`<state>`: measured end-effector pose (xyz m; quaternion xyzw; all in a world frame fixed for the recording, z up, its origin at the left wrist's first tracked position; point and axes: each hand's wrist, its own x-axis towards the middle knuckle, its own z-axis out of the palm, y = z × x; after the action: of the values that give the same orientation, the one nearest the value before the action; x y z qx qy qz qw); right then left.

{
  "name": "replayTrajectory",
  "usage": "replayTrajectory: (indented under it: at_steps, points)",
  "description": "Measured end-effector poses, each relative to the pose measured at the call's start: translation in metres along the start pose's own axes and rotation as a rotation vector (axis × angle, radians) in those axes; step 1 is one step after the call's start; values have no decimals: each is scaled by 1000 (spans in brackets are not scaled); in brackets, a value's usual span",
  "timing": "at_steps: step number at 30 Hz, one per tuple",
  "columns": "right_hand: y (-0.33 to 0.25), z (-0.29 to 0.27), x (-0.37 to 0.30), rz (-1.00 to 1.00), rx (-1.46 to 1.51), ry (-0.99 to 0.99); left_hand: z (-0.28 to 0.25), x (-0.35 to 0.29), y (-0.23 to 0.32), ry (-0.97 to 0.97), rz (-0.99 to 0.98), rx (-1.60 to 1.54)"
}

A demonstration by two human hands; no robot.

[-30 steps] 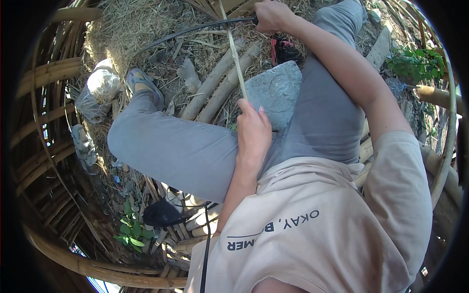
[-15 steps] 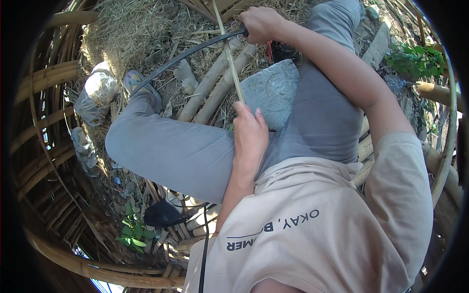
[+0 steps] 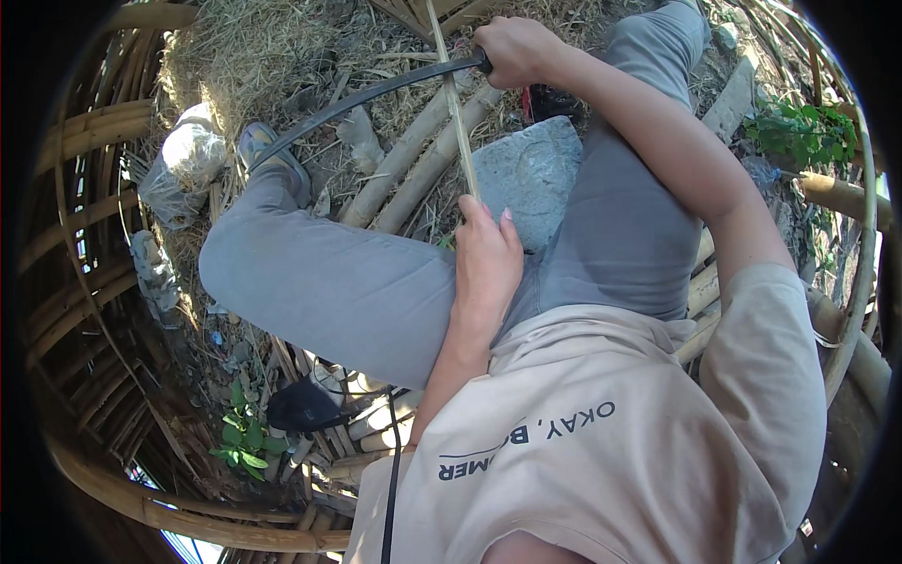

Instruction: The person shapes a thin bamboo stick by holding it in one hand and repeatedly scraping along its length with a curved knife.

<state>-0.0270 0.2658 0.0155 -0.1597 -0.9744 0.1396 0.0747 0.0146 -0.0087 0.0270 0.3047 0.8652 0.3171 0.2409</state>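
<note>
Loose straw [image 3: 244,66] lies well beyond the left hand [image 3: 487,249], with bamboo poles [image 3: 399,164] and a grey stone [image 3: 531,179] nearer to it. That hand is closed on the lower part of a strip [image 3: 459,132] — it runs up and away from the grip, crossing a knife [image 3: 376,89] just left of the right hand [image 3: 519,52]. The right hand is wrapped round the knife's handle (mostly hidden). The strip looks pale, narrow and nearly straight; the knife, dark, long and curved.
</note>
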Motion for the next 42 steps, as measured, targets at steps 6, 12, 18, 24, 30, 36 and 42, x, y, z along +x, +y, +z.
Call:
replayTrajectory:
  at_steps: [6,12,18,24,30,36,42]
  points:
    - [9,0,15,-18,-26,-98,-6,9,10,-96,-106,-88]
    - [39,-7,20,155,-113,-57,-7,6,7,-79,-64,-59]
    - [2,-15,0,68,-44,-112,-2,2,9,-39,-48,32]
    - [2,-10,10,44,-100,-90,-1,6,13,-23,-68,73]
    - [22,-5,19,86,-145,-26,-4,5,16,-14,-78,102]
    - [34,-24,12,175,-37,-59,-5,0,13,-19,-51,120]
    - [11,-12,12,88,-100,-119,-6,-2,19,-58,-38,195]
